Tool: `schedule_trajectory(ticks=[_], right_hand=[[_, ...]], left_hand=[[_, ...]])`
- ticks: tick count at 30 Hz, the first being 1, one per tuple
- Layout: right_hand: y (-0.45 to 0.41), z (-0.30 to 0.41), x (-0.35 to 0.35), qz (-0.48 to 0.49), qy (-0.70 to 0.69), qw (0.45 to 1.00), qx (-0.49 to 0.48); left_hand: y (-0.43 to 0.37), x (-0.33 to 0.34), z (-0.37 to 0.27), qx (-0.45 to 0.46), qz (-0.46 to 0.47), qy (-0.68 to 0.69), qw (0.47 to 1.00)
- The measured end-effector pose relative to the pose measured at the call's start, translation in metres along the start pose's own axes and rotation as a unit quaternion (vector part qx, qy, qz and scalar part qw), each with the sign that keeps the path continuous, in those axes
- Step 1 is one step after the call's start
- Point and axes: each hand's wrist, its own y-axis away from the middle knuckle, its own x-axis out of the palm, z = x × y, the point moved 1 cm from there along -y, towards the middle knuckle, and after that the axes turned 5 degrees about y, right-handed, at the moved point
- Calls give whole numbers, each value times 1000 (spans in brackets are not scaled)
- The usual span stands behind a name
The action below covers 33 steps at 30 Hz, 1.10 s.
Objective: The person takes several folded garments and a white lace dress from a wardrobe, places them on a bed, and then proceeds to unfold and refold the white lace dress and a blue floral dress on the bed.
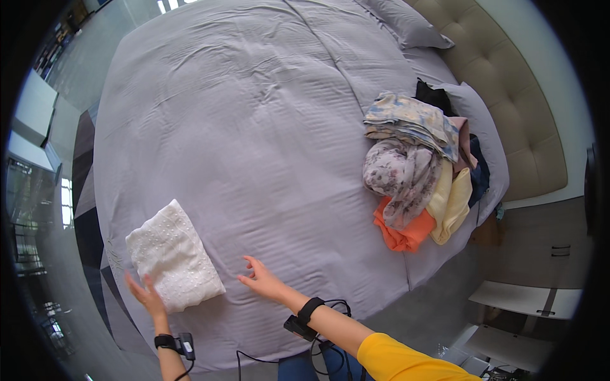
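Observation:
A folded white cloth with small raised dots [176, 259] lies flat near the left front corner of the bed. Over its lower left edge is my left hand [147, 296], fingers spread and holding nothing; whether it touches the cloth I cannot tell. My right hand [261, 281] hovers to the right of the cloth, apart from it, with thumb and fingers parted and nothing in them. Both wrists wear black straps with small devices, the left device [187, 346] and the right device [300, 327], with cables hanging from them.
Grey-lilac bedding [248, 157] covers the bed. On the right lies a heap of clothes: a blue-and-yellow patterned folded cloth [405, 119], a floral scarf [400, 171], an orange garment [405, 231] and a yellow one [448, 205]. Behind stand pillows [414, 24] and a tufted headboard [505, 95].

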Motion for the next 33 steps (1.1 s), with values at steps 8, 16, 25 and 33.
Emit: schedule_trajectory(ticks=[8,16,25,33], right_hand=[[31,-26,-93,-35,27,999,5],[30,-67,-247,-289,382,871,-114],[19,-30,-577,-321,773,540,-89],[151,-80,-871,-358,498,787,73]], left_hand=[[46,64,-77,83,224,-285,928],[69,113,-171,-4,144,-151,978],[232,226,-443,133,302,108,938],[285,290,-583,-74,463,444,764]])
